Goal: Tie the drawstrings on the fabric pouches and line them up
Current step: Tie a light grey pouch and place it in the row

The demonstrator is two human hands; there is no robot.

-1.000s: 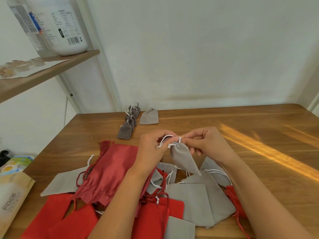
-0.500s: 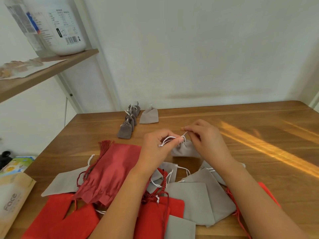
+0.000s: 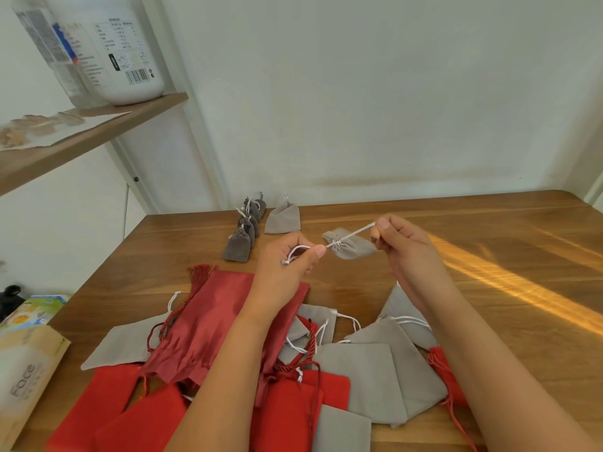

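A small grey pouch (image 3: 350, 246) hangs in the air between my hands, its mouth cinched shut. My left hand (image 3: 287, 265) pinches one white drawstring end and my right hand (image 3: 403, 243) pinches the other, both cords pulled taut and apart. Behind them, at the back of the table, a row of tied dark grey pouches (image 3: 243, 234) runs away from me, with a lighter tied grey pouch (image 3: 282, 218) beside it. Untied grey pouches (image 3: 375, 376) and red pouches (image 3: 208, 324) lie heaped near me, under my forearms.
The wooden table (image 3: 473, 321) has bare surface on the right, crossed by a sunlit streak. A tissue pack (image 3: 23, 373) sits at the left edge. A wooden shelf (image 3: 98, 132) with a large white jar (image 3: 120, 50) overhangs the upper left.
My hands have moved apart, pulling the two cords outward and cinching the grey pouch's mouth. The pouch rose and moved away from me, now lying sideways between my hands.
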